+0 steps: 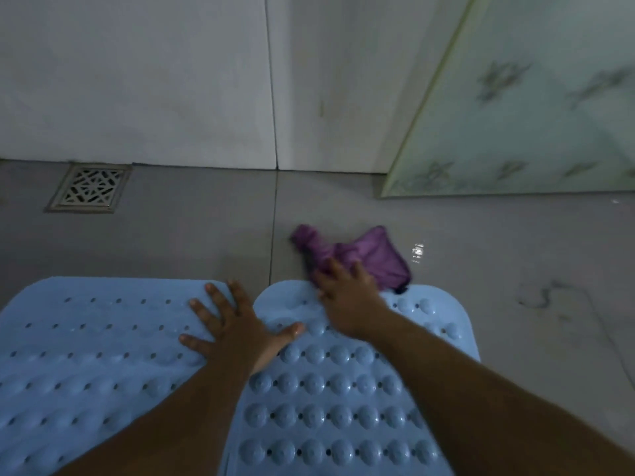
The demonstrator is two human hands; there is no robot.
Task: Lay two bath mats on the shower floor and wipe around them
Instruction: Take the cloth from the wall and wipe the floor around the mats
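Two blue mats on floor (171, 235), side by side: left mat (86, 338), right mat (326, 407). Left hand (230, 324) flat, fingers spread, pressing across both. Right hand (347, 293) on purple cloth (371, 255) past right mat's far edge; grip unclear, blurred.

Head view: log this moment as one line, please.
mats: left mat, right mat flat on floor | left hand: flat, spanning both mats | right hand: on purple cloth, grip unclear | phase: wiping
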